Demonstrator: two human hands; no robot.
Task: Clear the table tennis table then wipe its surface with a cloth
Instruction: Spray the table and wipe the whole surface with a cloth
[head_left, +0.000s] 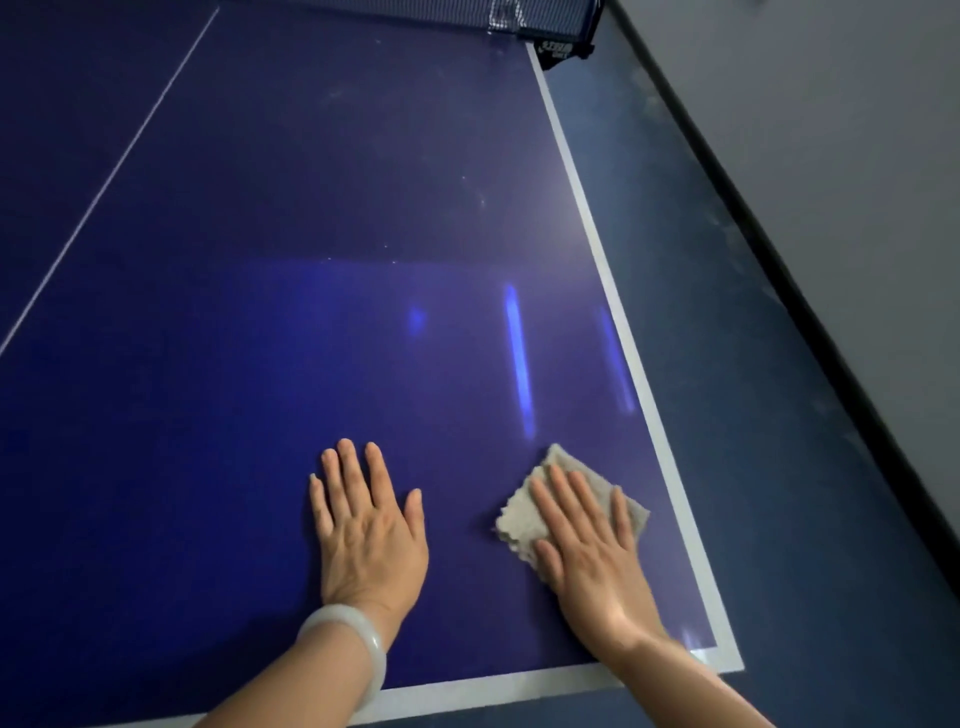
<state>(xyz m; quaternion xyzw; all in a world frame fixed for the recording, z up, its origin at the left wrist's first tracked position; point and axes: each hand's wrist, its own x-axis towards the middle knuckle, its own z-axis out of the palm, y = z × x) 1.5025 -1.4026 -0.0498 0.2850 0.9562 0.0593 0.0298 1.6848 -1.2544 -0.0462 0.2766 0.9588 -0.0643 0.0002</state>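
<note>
The dark blue table tennis table (322, 291) fills the view, with a white border along its right and near edges. A folded grey cloth (522, 514) lies on the table near its right front corner. My right hand (587, 545) presses flat on the cloth with straight fingers, covering most of it. My left hand (363, 525) rests flat on the bare table to the left of the cloth, fingers straight, a pale bangle on its wrist. Faint dusty smears show on the far part of the surface.
The black net (415, 10) and its clamp (563, 49) cross the top of the view. A white centre line (111, 176) runs diagonally at the left. Right of the table lie blue floor (779, 415), a dark skirting strip and a grey wall (857, 130).
</note>
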